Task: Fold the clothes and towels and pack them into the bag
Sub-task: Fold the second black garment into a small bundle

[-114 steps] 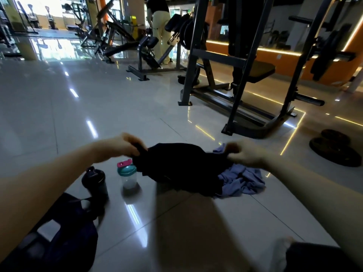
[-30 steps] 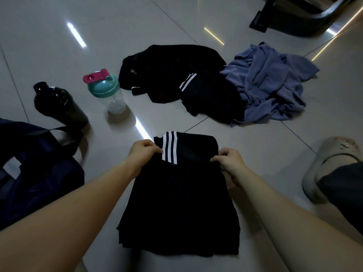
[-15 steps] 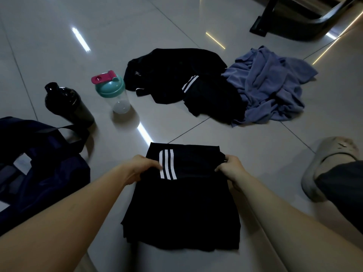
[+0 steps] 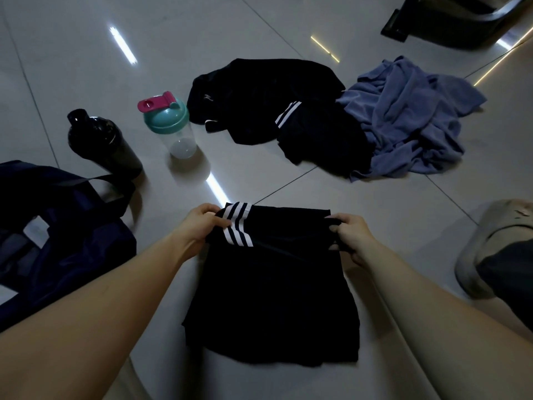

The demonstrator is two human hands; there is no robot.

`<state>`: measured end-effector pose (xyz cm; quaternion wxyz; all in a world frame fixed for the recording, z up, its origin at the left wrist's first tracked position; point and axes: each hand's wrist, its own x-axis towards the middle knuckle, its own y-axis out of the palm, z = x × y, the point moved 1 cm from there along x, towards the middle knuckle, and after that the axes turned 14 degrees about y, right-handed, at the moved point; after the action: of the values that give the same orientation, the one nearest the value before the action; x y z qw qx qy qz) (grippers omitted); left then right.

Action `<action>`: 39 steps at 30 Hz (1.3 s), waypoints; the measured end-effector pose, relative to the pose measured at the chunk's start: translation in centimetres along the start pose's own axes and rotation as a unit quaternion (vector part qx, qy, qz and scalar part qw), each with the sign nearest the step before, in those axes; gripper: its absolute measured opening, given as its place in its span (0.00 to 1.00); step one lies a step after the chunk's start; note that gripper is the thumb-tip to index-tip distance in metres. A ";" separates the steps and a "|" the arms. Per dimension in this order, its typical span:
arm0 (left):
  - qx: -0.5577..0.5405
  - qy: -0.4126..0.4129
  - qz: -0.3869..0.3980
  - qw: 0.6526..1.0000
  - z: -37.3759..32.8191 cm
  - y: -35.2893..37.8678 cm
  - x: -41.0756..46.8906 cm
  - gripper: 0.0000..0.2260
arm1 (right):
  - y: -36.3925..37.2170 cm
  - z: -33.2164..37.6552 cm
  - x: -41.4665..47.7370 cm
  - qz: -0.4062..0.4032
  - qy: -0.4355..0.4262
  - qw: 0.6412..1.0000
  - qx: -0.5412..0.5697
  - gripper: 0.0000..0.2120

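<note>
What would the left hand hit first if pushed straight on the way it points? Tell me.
The left hand grips the folded black garment. Beyond it lies bare floor, then probably the striped garment in the pile, though depth is unclear.

Floor (image 4: 288, 27): glossy tile, reflective.
Black shorts (image 4: 274, 298): matt cloth, white stripes.
Towel (image 4: 409, 116): blue-grey, soft cloth, crumpled.
Shaker bottle (image 4: 170, 125): clear plastic, teal lid.
Black bottle (image 4: 98, 140): glossy plastic.
Bag (image 4: 57, 226): dark fabric.
</note>
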<state>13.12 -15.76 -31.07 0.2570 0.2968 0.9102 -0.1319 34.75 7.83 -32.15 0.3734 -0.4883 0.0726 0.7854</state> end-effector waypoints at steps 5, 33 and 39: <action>-0.002 -0.009 0.115 0.993 -1.0 -1.2 0.6 0.20 | -0.4 0.6 0.0 0.025 -0.025 0.999 -0.033 0.19; 0.288 0.125 0.135 0.940 -4.0 -1.5 -1.2 0.09 | -1.9 1.9 -0.8 -0.096 -0.132 0.980 -0.113 0.18; 0.229 0.089 0.212 0.946 -4.2 -1.0 -1.8 0.07 | -1.4 2.8 -2.2 -0.053 -0.153 0.986 -0.032 0.19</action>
<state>12.09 -15.77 -26.53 0.1225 0.5439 0.7909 -0.2523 34.20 9.01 -28.56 0.4055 -0.3770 -0.0364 0.8319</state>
